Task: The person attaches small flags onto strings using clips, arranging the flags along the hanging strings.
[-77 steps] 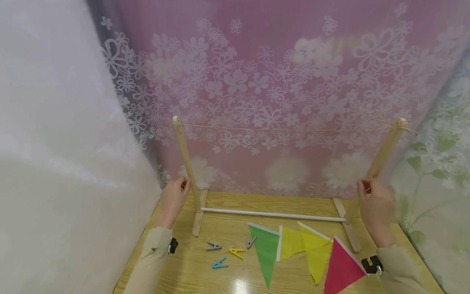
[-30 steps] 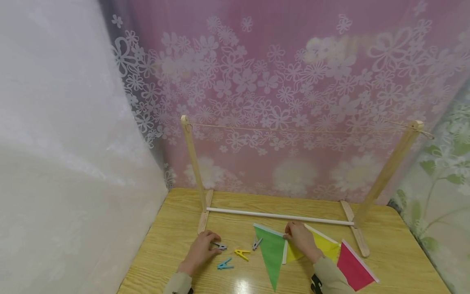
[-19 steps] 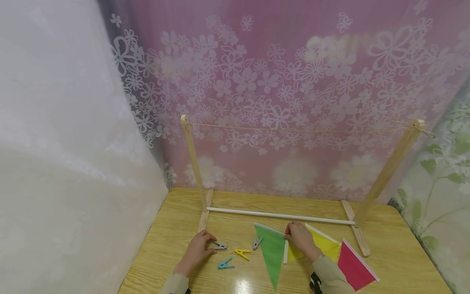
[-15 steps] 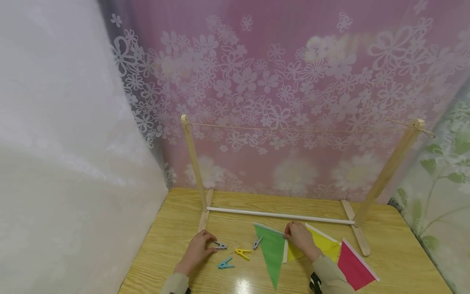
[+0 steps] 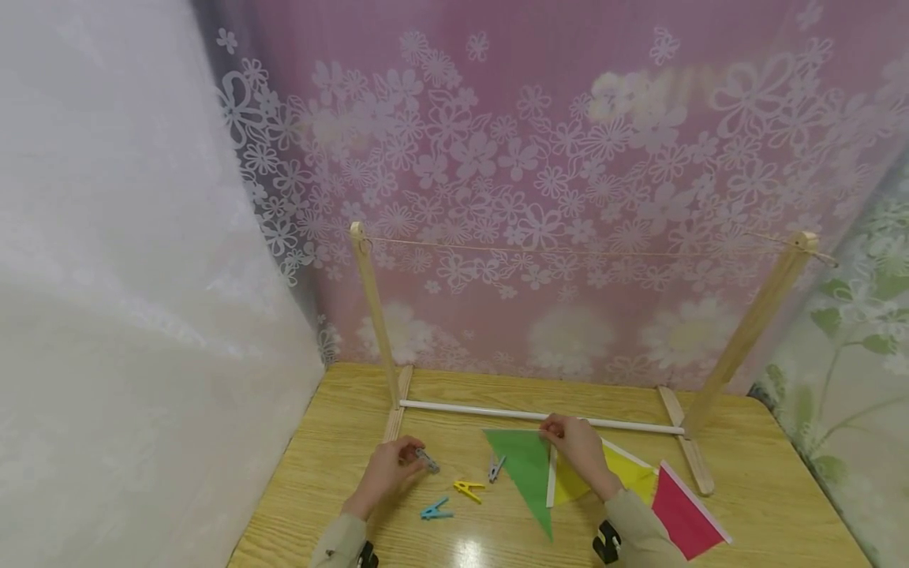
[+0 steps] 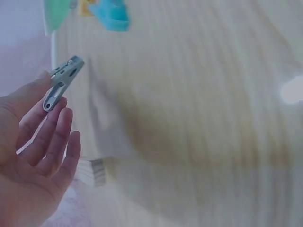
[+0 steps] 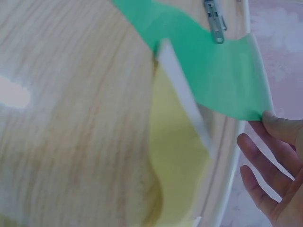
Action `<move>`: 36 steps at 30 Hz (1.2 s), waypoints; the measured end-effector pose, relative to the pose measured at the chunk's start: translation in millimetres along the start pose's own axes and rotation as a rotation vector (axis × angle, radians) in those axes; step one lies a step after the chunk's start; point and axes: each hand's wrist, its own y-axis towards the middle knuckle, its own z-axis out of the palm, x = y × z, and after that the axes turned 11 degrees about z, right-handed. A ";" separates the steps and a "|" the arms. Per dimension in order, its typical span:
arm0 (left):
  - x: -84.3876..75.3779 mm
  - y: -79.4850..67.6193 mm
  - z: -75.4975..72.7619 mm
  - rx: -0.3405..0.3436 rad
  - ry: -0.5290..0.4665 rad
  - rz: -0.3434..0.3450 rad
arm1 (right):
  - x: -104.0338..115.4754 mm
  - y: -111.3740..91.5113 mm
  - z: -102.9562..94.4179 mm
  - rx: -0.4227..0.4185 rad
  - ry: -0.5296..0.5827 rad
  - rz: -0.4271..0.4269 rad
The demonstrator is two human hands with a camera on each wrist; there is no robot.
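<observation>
My left hand (image 5: 387,472) pinches a grey clothespin (image 6: 64,81) between thumb and fingers, held just off the table near the left foot of the stand. With thumb and index finger, my right hand (image 5: 581,451) grips the white-edged top right corner of a green triangular flag (image 7: 222,80); that corner is lifted. A second grey clothespin (image 5: 496,468) sits at the green flag's left side. Beside it lie a yellow clothespin (image 5: 469,491) and a blue clothespin (image 5: 436,510). Yellow flags (image 7: 180,137) lie partly beneath my right hand, and a red flag (image 5: 687,513) is farther right.
Behind the hands, a wooden stand has a left post (image 5: 374,315), a right post (image 5: 753,331) and a white crossbar (image 5: 483,411). A thin string (image 5: 540,251) runs between the post tops. Flowered curtains (image 5: 497,158) surround the wooden table (image 5: 312,450).
Both hands came down from beside the posts to the table. Since half a second ago, the left hand has raised the grey clothespin and turned it; the right hand has lifted the green flag's corner.
</observation>
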 end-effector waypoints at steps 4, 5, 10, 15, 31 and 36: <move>-8.7 7.4 -6.9 0.003 -0.042 -0.003 | 7.5 4.1 -8.1 -0.027 0.077 0.011; -11.5 9.5 -9.3 0.008 -0.054 -0.012 | 9.8 4.9 -11.0 -0.031 0.107 0.013; -24.9 20.3 -22.8 0.039 -0.101 -0.040 | 21.4 11.0 -26.0 -0.017 0.254 0.039; -33.1 30.2 -36.4 0.052 -0.154 -0.026 | 32.2 18.0 -42.1 0.041 0.412 0.128; -73.4 63.6 -98.2 0.086 -0.238 0.001 | 66.4 29.4 -73.2 0.156 0.714 0.100; -85.4 75.5 -114.6 0.075 -0.242 -0.001 | 81.7 31.6 -79.3 0.178 0.765 0.105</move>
